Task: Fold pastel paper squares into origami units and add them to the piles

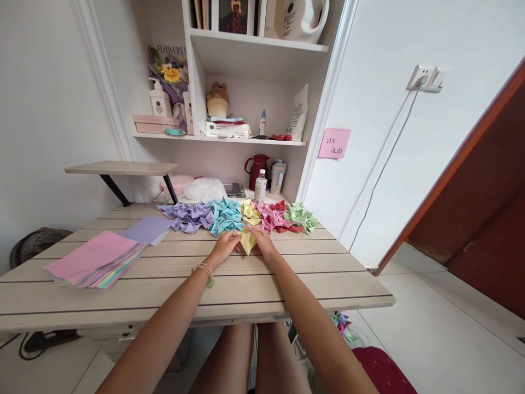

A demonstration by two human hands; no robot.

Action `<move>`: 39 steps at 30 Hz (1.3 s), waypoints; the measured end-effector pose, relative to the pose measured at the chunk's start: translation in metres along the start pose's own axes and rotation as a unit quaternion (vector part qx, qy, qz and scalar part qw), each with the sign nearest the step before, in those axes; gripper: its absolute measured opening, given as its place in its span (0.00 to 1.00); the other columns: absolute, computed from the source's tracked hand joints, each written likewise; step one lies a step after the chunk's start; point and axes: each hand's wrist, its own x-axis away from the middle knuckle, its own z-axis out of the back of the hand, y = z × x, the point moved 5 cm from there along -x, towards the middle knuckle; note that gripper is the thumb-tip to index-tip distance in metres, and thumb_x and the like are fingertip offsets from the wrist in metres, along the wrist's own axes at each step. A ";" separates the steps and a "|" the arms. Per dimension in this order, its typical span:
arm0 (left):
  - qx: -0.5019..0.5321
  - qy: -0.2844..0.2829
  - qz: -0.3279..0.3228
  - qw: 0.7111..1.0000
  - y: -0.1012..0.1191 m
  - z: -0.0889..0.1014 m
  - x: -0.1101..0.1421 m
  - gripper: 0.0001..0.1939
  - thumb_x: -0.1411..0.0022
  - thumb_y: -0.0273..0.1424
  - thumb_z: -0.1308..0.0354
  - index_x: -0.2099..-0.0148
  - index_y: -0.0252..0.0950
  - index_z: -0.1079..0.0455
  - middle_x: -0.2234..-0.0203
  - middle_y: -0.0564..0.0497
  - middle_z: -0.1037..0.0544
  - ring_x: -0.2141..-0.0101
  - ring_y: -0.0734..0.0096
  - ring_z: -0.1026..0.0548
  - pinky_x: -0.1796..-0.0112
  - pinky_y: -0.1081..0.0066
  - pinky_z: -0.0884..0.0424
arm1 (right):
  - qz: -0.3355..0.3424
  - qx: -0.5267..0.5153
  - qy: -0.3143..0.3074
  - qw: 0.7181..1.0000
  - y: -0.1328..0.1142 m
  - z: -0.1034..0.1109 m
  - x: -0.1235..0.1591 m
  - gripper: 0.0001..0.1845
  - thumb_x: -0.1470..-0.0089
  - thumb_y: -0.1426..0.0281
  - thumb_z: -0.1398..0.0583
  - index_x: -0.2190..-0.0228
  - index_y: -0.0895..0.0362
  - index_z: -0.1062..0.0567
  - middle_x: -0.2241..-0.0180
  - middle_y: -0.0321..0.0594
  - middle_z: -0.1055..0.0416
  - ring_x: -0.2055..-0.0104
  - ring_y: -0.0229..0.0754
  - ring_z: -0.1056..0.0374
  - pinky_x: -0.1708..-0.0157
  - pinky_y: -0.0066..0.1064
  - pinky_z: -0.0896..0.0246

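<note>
A partly folded piece of yellow origami paper point(248, 242) is between my two hands, just above or on the desk; its lower end comes to a point. My left hand point(225, 244) pinches its left edge with thumb and fingertips. On the other side my right hand point(263, 244) grips the upper right part, fingers bent over it. Right behind the hands lies a row of folded paper pieces in color groups: purple point(192, 217), blue point(225, 215), yellow point(250, 212), pink point(273, 216), red point(293, 229) and green point(301, 215).
A stack of colored paper point(96, 257) and purple sheets point(148, 229) lie on the desk's left. A small raised shelf point(123, 168) stands behind them. At the back are a bottle point(260, 187), a red jug point(258, 171) and a tumbler point(278, 176). The desk's front edge point(328, 304) is near my legs.
</note>
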 end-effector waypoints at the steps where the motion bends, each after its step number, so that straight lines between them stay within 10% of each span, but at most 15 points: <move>1: -0.012 -0.009 -0.006 1.000 -0.001 -0.001 0.000 0.18 0.52 0.46 0.37 0.73 0.35 0.34 0.82 0.53 0.27 0.80 0.72 0.29 0.75 0.72 0.33 | 0.000 0.003 -0.005 1.000 0.000 -0.001 0.000 0.25 0.59 0.50 0.37 0.67 0.58 0.20 0.70 0.40 0.25 0.68 0.40 0.33 0.69 0.29 0.41; 39: -0.241 -0.049 -0.093 0.965 0.009 -0.008 0.007 0.13 0.44 0.40 0.44 0.72 0.36 0.36 0.80 0.55 0.32 0.76 0.70 0.32 0.74 0.72 0.37 | -0.001 0.039 -0.022 0.999 0.004 -0.003 -0.004 0.21 0.58 0.52 0.36 0.78 0.58 0.30 0.79 0.32 0.34 0.76 0.35 0.40 0.74 0.27 0.46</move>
